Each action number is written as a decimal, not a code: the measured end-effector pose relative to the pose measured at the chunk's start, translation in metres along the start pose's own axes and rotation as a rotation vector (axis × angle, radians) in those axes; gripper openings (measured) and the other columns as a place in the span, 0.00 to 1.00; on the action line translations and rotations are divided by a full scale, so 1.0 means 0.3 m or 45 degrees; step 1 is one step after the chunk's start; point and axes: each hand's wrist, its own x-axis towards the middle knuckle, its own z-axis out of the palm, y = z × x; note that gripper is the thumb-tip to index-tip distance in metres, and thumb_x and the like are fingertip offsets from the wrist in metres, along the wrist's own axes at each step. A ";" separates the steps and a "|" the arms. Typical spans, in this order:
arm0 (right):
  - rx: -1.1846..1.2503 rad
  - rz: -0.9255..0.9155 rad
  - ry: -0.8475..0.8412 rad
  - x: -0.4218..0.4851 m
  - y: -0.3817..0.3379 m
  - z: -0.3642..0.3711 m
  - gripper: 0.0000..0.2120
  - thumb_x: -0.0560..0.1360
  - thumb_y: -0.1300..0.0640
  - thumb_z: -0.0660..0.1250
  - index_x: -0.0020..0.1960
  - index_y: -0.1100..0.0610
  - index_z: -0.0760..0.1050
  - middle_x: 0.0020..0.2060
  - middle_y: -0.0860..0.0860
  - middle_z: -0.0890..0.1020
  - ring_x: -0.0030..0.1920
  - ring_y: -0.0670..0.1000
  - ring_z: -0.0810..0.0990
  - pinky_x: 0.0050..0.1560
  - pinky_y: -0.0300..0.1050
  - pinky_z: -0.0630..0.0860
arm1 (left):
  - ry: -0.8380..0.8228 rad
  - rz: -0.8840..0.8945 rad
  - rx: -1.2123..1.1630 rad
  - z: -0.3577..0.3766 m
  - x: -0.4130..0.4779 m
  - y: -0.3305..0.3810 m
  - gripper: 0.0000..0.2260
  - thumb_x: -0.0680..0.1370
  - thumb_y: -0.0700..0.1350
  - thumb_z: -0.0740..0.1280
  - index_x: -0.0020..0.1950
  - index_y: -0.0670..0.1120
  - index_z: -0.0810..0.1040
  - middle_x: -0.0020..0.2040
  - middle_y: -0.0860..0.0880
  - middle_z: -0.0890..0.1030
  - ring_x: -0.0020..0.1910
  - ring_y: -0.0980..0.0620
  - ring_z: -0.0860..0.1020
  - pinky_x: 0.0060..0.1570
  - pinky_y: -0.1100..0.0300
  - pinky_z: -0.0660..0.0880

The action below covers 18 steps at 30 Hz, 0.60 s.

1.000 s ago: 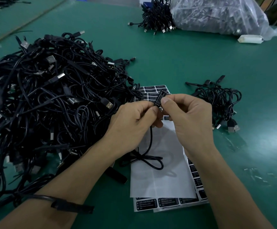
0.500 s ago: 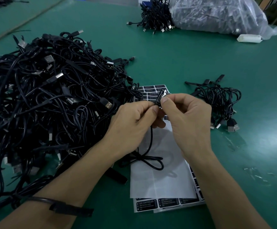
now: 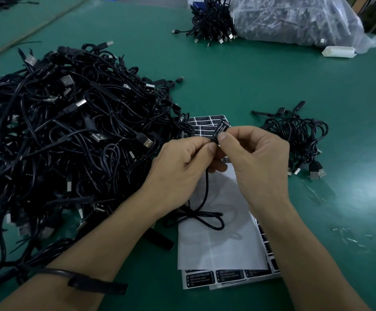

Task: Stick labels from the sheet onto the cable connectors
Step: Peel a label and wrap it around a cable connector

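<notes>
On the far left of the green table (image 3: pixel 261 77), a big tangled pile of black USB cables (image 3: pixel 59 142); one strand (image 3: pixel 92 282) w/ a black block lies across the left forearm. Next, the left hand (image 3: pixel 178 173): fingers curled, thumb & index pinching the lower end of the connector (image 3: pixel 220 133). The connector is held up in the air approx. mid-frame, tilted, above the label sheet (image 3: pixel 201 122). A black label (image 3: pixel 221 128) w/ white "LED CONTROLLER" print runs along its face. Its cable (image 3: pixel 207 187) hangs down btwn the wrists & loops on a white backing sheet (image 3: pixel 218 250). The label sheet lies flat under the hands, w/ rows of black labels showing at top & bottom edges. The right hand (image 3: pixel 259 167) pinches the same connector w/ thumb & index from the right, other fingers curled. Further right, well apart, is a small cable bundle (image 3: pixel 299 135). Far back, more cables (image 3: pixel 211 23) lie beside a clear plastic bag (image 3: pixel 294 19).
</notes>
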 end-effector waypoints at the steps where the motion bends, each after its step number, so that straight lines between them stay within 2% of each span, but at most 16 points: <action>1: 0.001 -0.002 -0.007 0.001 0.000 -0.001 0.07 0.75 0.65 0.70 0.39 0.60 0.81 0.28 0.51 0.83 0.26 0.46 0.81 0.30 0.36 0.77 | -0.002 0.002 -0.001 0.000 0.000 0.000 0.12 0.82 0.47 0.61 0.49 0.47 0.84 0.42 0.52 0.86 0.44 0.55 0.85 0.47 0.57 0.79; 9: -0.014 -0.032 -0.035 0.006 0.002 -0.008 0.08 0.75 0.66 0.71 0.38 0.58 0.81 0.28 0.49 0.83 0.26 0.45 0.81 0.30 0.36 0.77 | -0.009 0.044 0.057 -0.002 -0.001 0.005 0.11 0.82 0.47 0.61 0.46 0.54 0.82 0.39 0.56 0.85 0.42 0.58 0.84 0.46 0.63 0.77; 14: -0.025 -0.040 -0.023 0.006 -0.001 -0.010 0.07 0.74 0.66 0.71 0.38 0.58 0.82 0.29 0.49 0.84 0.27 0.45 0.81 0.30 0.36 0.77 | -0.007 0.016 0.061 -0.003 -0.001 -0.002 0.12 0.82 0.48 0.61 0.50 0.49 0.84 0.42 0.52 0.86 0.46 0.53 0.85 0.52 0.47 0.81; 18: -0.033 -0.047 -0.025 0.004 -0.003 -0.011 0.06 0.74 0.65 0.72 0.39 0.58 0.82 0.30 0.50 0.84 0.28 0.45 0.82 0.31 0.35 0.78 | 0.000 0.031 0.070 -0.005 -0.002 -0.004 0.12 0.82 0.47 0.60 0.50 0.50 0.83 0.43 0.52 0.86 0.46 0.53 0.85 0.52 0.45 0.81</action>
